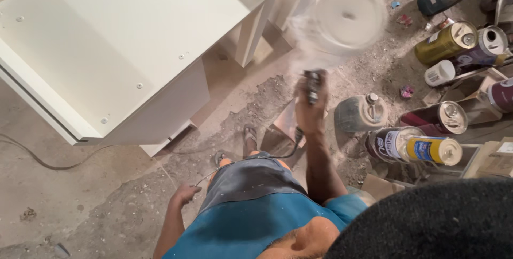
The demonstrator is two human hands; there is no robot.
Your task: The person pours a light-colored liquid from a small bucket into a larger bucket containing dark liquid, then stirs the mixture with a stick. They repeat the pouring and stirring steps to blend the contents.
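The scene is evenly lit by soft, diffuse light with no single strong source evident. The white cabinet panel (107, 40) is the brightest area and approaches overexposure, with little surface detail retained. Shadows are soft: a dim band lies under the cabinet edge and between the tins (443, 147) at the right. The metal tin lids show small glare spots. The round sanding disc (347, 16) is heavily motion-blurred, its outline smeared and semi-transparent. The right hand (310, 109) is slightly soft. The dark hair (427, 221) at bottom right is out of focus. Straight edges bow near the frame borders, indicating wide-angle distortion.
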